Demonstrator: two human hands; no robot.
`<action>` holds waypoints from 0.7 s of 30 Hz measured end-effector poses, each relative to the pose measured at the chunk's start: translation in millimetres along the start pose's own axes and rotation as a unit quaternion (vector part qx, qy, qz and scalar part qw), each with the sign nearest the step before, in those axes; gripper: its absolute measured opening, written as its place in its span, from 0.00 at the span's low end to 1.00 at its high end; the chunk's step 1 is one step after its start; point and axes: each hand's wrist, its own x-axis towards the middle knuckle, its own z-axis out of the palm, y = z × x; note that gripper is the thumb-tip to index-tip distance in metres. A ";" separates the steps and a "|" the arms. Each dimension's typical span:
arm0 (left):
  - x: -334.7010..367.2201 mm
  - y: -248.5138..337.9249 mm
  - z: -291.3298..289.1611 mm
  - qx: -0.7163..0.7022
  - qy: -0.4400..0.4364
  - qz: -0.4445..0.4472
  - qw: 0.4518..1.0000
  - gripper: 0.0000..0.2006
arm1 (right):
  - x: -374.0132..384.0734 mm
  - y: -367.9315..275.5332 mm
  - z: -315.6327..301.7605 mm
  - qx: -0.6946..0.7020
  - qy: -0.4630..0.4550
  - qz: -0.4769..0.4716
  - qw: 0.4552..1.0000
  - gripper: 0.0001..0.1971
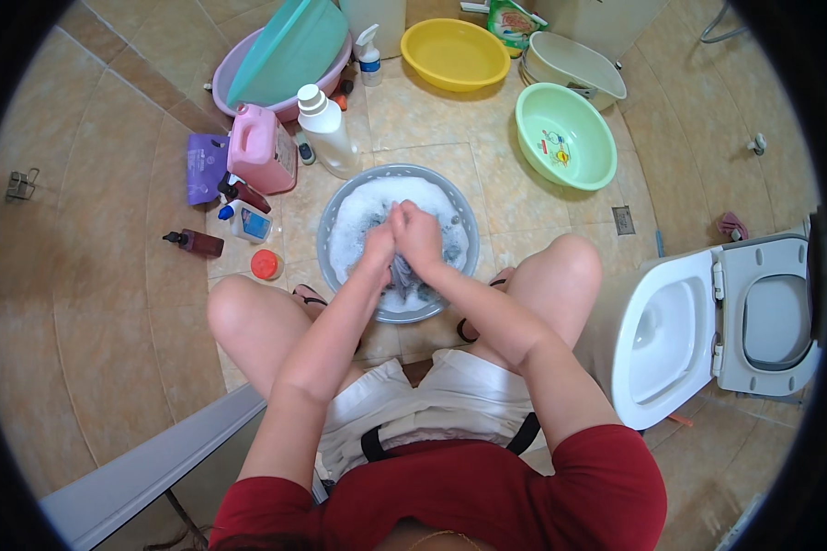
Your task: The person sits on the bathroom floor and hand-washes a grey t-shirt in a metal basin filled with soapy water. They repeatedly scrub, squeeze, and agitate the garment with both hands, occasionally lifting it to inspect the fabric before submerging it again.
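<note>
Can pass over beige floor tiles [498,195] between round grey plastic basin [325,241] and round pale-green plastic basin [586,133]; is blocked upper left by tall white plastic bottle [329,135].

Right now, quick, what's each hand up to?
Left hand: closed, holding the wet grey cloth.
Right hand: closed, holding the same cloth.

Head camera, left of a side-by-side pair, on the person [469,390] I'm watching | faces steeply down past the short-sleeved dark-red fabric top [432,482] | near: round grey plastic basin [471,243] just above mid-frame | farther: round yellow plastic basin [455,50] by upper edge | wide fisheye, tan tiled wall [83,285] curving at left
</note>
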 end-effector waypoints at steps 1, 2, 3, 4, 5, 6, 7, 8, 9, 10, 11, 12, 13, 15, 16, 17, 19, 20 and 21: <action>-12.0 7.0 8.5 0.001 0.004 0.002 1.000 0.19 | 3.5 -1.7 -5.9 -0.010 0.008 0.014 1.000 0.15; -18.3 11.0 13.1 0.002 0.008 0.005 1.000 0.19 | 1.4 -1.1 -3.9 0.000 0.014 -0.009 1.000 0.16; -15.0 8.4 11.5 0.017 0.006 0.044 0.999 0.18 | -3.3 -0.5 0.8 0.009 0.020 -0.031 0.999 0.16; -6.2 3.6 5.3 -0.011 -0.012 0.055 0.998 0.17 | -8.4 -2.8 2.7 0.016 0.028 -0.055 0.998 0.17; 4.0 -0.3 -6.7 -0.039 -0.026 0.066 0.997 0.17 | -17.0 -10.0 3.5 0.029 0.025 -0.078 0.996 0.16; 14.1 -3.2 -18.5 -0.067 -0.041 0.076 0.994 0.16 | -26.3 -17.0 4.5 0.033 0.019 -0.109 0.993 0.15; 13.2 6.9 -18.8 0.000 0.019 0.067 0.998 0.16 | -35.7 -22.4 5.0 0.035 0.013 -0.138 0.990 0.15; 14.6 4.2 -17.7 -0.027 -0.010 0.071 0.997 0.16 | -39.8 -24.3 4.4 0.036 0.006 -0.168 0.985 0.14; 16.9 -0.4 -16.7 -0.053 -0.038 0.075 0.995 0.16 | -35.0 -20.4 5.3 0.064 0.039 -0.169 0.983 0.14; 16.3 -3.6 -17.3 -0.079 -0.063 0.080 0.992 0.16 | -27.4 -17.0 5.0 0.053 0.034 -0.142 0.988 0.14; -11.9 14.0 6.6 0.013 0.019 0.068 0.997 0.16 | -15.6 -10.8 0.8 0.041 0.030 -0.114 0.992 0.14; -17.0 16.4 14.1 0.004 0.018 0.062 0.998 0.16 | -4.9 -6.0 -3.9 0.029 0.026 -0.086 0.996 0.14; -20.5 17.9 18.7 -0.004 0.017 0.057 0.998 0.16 | 2.0 -7.6 -10.6 0.022 0.011 -0.026 0.999 0.14; -19.8 17.1 18.8 0.004 0.029 0.064 0.998 0.16 | -1.9 -7.1 -5.9 0.019 0.010 -0.047 0.999 0.13; -10.4 12.8 10.2 -0.003 0.015 0.072 0.997 0.15 | -5.9 -8.8 -3.3 0.017 0.009 -0.059 0.998 0.13; 5.8 5.7 -4.3 -0.010 -0.001 0.079 0.997 0.15 | -13.3 -13.3 -0.6 0.012 0.017 -0.078 0.997 0.12; 8.2 7.0 -18.8 -0.059 -0.039 0.088 0.994 0.14 | -24.8 -26.5 -4.8 0.032 -0.010 -0.112 0.993 0.12; 6.5 7.6 -16.0 -0.046 -0.008 0.078 0.996 0.15 | -27.3 -29.5 -6.2 0.042 -0.024 -0.129 0.990 0.12; 5.7 6.8 -10.8 -0.032 0.022 0.068 0.997 0.15 | -22.3 -22.2 -2.0 0.048 -0.024 -0.101 0.993 0.14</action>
